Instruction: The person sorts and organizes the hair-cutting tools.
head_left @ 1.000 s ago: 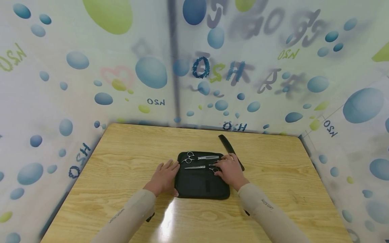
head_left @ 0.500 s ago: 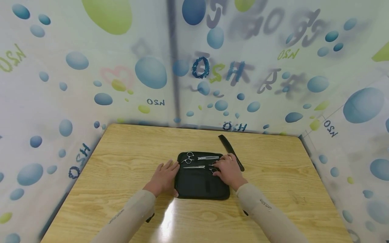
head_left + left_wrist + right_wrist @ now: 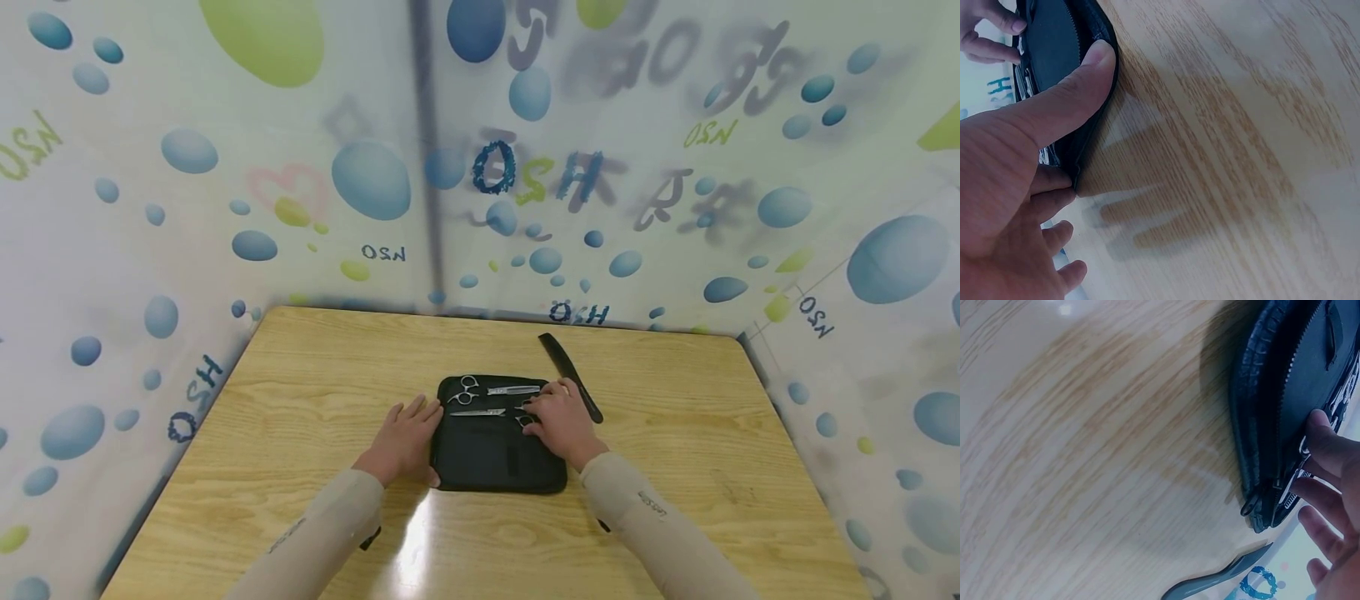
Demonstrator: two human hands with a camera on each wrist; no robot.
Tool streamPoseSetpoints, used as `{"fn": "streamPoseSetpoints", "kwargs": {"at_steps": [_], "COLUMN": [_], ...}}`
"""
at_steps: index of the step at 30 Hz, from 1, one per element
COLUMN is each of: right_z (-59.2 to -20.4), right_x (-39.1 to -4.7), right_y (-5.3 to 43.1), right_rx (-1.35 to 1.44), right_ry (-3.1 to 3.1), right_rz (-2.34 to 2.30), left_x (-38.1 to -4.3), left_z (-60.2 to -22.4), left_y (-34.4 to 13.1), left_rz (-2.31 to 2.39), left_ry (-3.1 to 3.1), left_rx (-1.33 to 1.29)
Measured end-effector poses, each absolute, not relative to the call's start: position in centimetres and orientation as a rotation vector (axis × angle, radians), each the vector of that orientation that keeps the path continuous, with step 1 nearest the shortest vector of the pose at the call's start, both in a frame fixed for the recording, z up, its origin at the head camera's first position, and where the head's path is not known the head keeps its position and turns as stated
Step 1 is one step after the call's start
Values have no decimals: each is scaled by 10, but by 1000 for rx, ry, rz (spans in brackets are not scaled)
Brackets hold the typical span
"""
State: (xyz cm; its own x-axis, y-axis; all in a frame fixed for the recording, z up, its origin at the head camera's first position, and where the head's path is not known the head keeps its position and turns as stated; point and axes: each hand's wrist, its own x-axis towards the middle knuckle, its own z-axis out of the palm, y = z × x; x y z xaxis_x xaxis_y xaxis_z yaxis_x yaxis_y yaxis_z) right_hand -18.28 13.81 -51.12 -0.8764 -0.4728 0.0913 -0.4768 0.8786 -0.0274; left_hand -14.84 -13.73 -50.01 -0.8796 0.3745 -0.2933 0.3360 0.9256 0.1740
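A black zip-up case (image 3: pixel 474 458) lies unfolded on the wooden table. My right hand (image 3: pixel 564 423) pinches the finger rings of a pair of hairdressing scissors (image 3: pixel 480 413), whose blades point left across the case. Its fingertips partly hide the handles; thumb and fingers meet at the rings in the right wrist view. Above them in the case lies a second pair, thinning scissors (image 3: pixel 513 390), with its rings at the left. My left hand (image 3: pixel 403 439) rests along the case's left edge, its thumb (image 3: pixel 1099 55) pressing the zipped rim and its fingertips at the far corner.
A black comb (image 3: pixel 558 358) lies slanted on the table behind my right hand, near the case's upper right corner. A zipper pull (image 3: pixel 1250 504) hangs at the case's right end. A patterned wall (image 3: pixel 480 275) stands behind the table (image 3: pixel 675 417).
The gripped scissors have slid slightly left in the case, and my right hand has shifted a little left with them. My left hand stays put at the case's edge.
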Motion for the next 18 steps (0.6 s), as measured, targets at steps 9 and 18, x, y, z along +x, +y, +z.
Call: {"fn": "streamPoseSetpoints", "kwargs": {"at_steps": [9,18], "right_z": [-511,-508], "right_x": [-182,-179], "right_y": [141,144], "right_rx": [764,781], "right_ry": [-2974,-2987], "right_rz": [124,143], "left_x": [-148,-147], "left_z": [-500,-500], "left_y": [-137,-139], "left_rz": [179,183], "left_ry": [2762,2766], "left_rx": [515,523]}}
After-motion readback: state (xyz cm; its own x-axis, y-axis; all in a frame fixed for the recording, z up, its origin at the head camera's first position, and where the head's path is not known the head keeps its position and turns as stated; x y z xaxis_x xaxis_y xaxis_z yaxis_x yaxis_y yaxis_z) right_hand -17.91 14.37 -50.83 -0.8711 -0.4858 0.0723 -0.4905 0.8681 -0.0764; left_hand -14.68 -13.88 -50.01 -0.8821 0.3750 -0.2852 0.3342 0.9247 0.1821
